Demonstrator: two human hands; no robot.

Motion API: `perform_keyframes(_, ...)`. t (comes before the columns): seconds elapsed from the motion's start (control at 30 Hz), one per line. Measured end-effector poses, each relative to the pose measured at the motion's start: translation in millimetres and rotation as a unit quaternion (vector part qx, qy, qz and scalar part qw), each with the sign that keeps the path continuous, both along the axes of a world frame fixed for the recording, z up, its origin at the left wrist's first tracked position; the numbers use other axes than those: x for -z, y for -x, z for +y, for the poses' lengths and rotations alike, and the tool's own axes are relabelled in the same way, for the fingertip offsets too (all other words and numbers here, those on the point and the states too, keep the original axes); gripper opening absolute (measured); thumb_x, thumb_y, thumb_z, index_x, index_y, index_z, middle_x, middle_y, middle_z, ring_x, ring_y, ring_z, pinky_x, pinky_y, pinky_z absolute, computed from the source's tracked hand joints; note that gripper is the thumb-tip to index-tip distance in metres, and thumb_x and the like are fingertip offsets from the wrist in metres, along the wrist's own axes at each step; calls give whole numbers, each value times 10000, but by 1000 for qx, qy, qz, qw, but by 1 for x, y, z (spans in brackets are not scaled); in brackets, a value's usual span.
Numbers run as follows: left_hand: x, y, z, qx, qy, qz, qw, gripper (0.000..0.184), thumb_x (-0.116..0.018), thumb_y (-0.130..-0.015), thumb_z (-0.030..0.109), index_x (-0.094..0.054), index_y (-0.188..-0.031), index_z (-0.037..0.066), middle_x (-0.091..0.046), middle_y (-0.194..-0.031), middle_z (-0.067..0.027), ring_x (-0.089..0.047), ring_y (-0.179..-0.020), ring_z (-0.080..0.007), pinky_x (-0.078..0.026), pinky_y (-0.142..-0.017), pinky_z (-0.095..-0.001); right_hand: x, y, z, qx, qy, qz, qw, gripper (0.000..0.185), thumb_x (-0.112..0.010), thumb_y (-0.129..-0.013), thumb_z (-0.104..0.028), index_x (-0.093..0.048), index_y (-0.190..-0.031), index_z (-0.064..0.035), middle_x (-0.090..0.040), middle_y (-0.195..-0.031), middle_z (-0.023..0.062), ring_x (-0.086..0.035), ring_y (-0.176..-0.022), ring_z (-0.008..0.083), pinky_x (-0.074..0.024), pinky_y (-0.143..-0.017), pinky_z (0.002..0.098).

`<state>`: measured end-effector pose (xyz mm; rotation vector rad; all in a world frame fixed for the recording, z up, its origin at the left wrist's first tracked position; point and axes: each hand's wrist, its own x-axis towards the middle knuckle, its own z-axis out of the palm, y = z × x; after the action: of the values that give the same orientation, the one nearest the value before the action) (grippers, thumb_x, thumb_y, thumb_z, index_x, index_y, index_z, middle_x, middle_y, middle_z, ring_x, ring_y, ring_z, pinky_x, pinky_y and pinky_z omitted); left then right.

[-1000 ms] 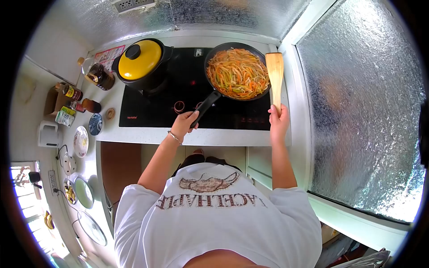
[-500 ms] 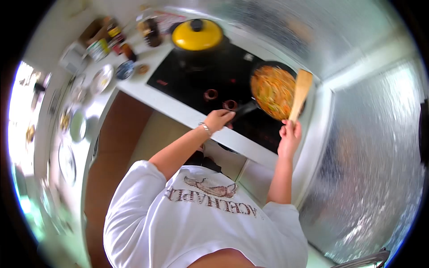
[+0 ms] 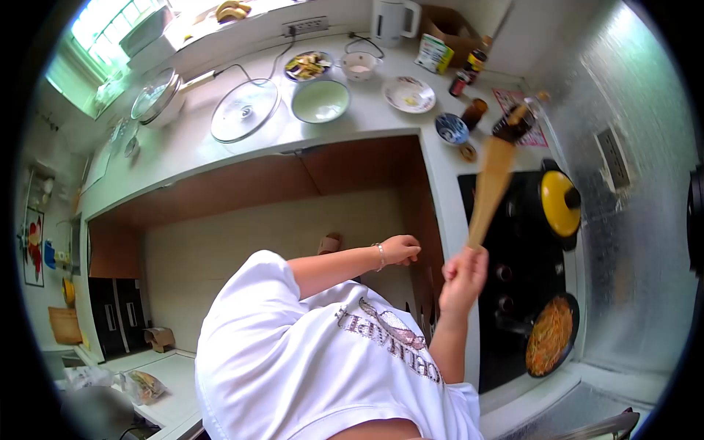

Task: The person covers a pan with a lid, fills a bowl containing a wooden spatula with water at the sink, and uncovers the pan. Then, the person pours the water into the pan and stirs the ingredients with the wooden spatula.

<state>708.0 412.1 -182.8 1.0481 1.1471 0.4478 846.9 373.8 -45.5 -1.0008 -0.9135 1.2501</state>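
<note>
In my right hand (image 3: 463, 277) is a flat wooden spatula (image 3: 493, 187), gripped by the handle with its blade raised. My left hand (image 3: 402, 251) is held in front of me over the floor, fingers curled in and nothing visible in them. The black frying pan (image 3: 575, 312) sits on the near part of the dark stovetop (image 3: 506, 345), its handle free of both hands. Shredded orange and pale food (image 3: 548, 337) fills it. A dark pot with a yellow lid (image 3: 557, 205) stands farther along the stovetop.
Along the counter (image 3: 367, 132) are a glass lid (image 3: 246, 110), a green bowl (image 3: 320, 102), a bowl of chopped vegetables (image 3: 308, 66), a patterned plate (image 3: 409, 94) and a blue bowl (image 3: 451, 128). Bottles (image 3: 477, 60) and a white kettle (image 3: 394, 22) stand behind.
My view has swung left toward the counter. My left hand has let go of the frying pan's handle and moved away. My right hand has carried the spatula away from the pan.
</note>
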Motion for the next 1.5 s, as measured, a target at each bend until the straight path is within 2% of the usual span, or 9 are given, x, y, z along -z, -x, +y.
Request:
perform_keyframes(0.37, 42, 318, 38, -329, 87, -82, 937, 234, -506, -895, 240, -556, -1032, 57, -636, -845, -53, -580, -631, -89, -461, -555, -202, 73, 252, 160, -193, 83, -3, 978, 195, -488, -927, -265, -491, -900, -72, -443, -600, -27, -367, -487, 28, -279, -434, 163)
perform_keyframes(0.5, 41, 422, 41, -527, 73, -171, 829, 366, -523, -880, 351, -477, -1116, 75, -632, -869, -75, -610, -694, -135, -479, -610, -243, 103, 288, 201, -213, 158, -42, 963, 175, -503, -919, -247, -491, -862, -82, -456, -598, -34, -368, -470, 25, -281, -422, 158)
perform_keyframes(0.63, 58, 479, 44, -661, 47, -285, 693, 597, -617, -798, 463, -384, -1181, 69, -534, -1111, -148, -555, -994, -255, -478, -777, -339, 132, 302, 225, -197, 199, -78, 957, 203, -523, -908, -264, -509, -816, -83, -456, -568, -40, -358, -448, 27, -266, -410, 166)
perform_keyframes(0.83, 68, 486, 33, -681, 40, -373, 629, 583, -637, -773, 481, -398, -1147, 103, -525, -1124, -133, -523, -1046, -265, -447, -833, -382, 150, 309, 247, -190, 221, -95, 952, 233, -520, -906, -302, -499, -819, -88, -453, -586, -30, -380, -461, 32, -274, -397, 161)
perform_keyframes(1.03, 72, 492, 18, -676, 23, -378, 632, 487, -589, -812, 475, -462, -1109, 110, -541, -1128, -114, -521, -1044, -248, -446, -819, -372, 149, 308, 243, -94, 330, -12, 939, 610, -301, -881, -606, -549, -993, -60, -564, -691, 36, -485, -559, 105, -377, -462, 204)
perform_keyframes(1.1, 70, 500, 17, -685, -29, -339, 644, 441, -585, -831, 431, -495, -1098, 92, -558, -1110, -104, -526, -1033, -228, -446, -810, -352, 189, 287, 243, -28, 410, 78, 908, 572, -322, -897, -561, -568, -915, -45, -563, -687, 35, -482, -545, 110, -370, -447, 191)
perform_keyframes(1.17, 74, 509, 17, -702, -22, -309, 641, 406, -587, -838, 399, -518, -1079, 79, -573, -1085, -95, -543, -1003, -214, -453, -790, -338, 233, 266, 222, -119, 469, 161, 860, 424, -410, -913, -417, -575, -841, -33, -564, -686, 36, -479, -532, 111, -356, -426, 181)
perform_keyframes(1.3, 70, 524, 24, -731, 23, -278, 623, 315, -588, -857, 314, -568, -1027, 49, -617, -1001, -70, -589, -911, -185, -473, -727, -300, 204, 352, 179, -260, 558, 91, 783, 162, -509, -877, -172, -574, -827, -33, -568, -689, 43, -485, -534, 105, -362, -421, 188)
perform_keyframes(1.5, 58, 534, 35, -716, 59, -286, 634, 172, -596, -860, 243, -568, -899, 78, -631, -838, -38, -612, -787, -163, -480, -641, -274, 188, 494, 199, -389, 415, 81, 818, 153, -448, -916, -126, -526, -988, -15, -597, -849, 85, -556, -706, 128, -480, -633, 220)
